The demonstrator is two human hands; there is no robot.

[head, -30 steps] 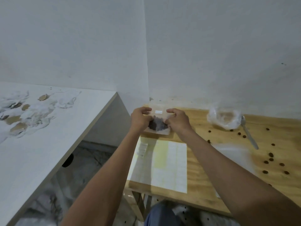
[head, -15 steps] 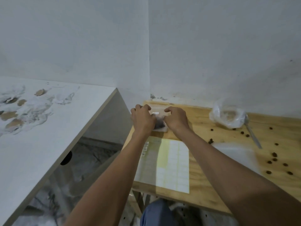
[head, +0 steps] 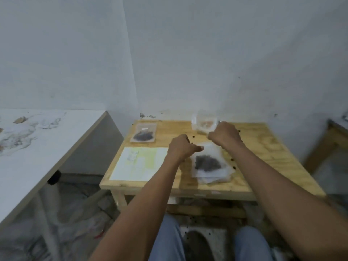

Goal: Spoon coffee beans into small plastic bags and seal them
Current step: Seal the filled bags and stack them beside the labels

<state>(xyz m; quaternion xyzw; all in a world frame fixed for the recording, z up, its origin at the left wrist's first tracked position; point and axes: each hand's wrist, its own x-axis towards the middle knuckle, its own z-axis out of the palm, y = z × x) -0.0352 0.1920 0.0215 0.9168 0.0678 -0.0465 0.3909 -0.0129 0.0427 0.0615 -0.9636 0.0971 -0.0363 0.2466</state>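
Note:
A small plastic bag with coffee beans (head: 143, 134) lies flat at the far left corner of the wooden table (head: 263, 147), free of both hands. My left hand (head: 179, 148) hovers with curled fingers at the upper left edge of a stack of small plastic bags (head: 209, 167); a dark patch shows on the stack. Blur hides whether the thumb pinches a bag. My right hand (head: 224, 134), also curled, is just in front of the large clear bag of beans (head: 204, 124). The spoon is hidden behind it.
A white and yellow label sheet (head: 140, 163) lies at the table's front left. Loose beans (head: 234, 167) dot the wood around the stack. A white table (head: 47, 147) stands to the left, another piece of furniture (head: 337, 132) to the right. My knees are below the front edge.
Both hands let go of the filled bag at the far left corner and moved right, the left to the bag stack, the right to the large bean bag. The camera tilted down.

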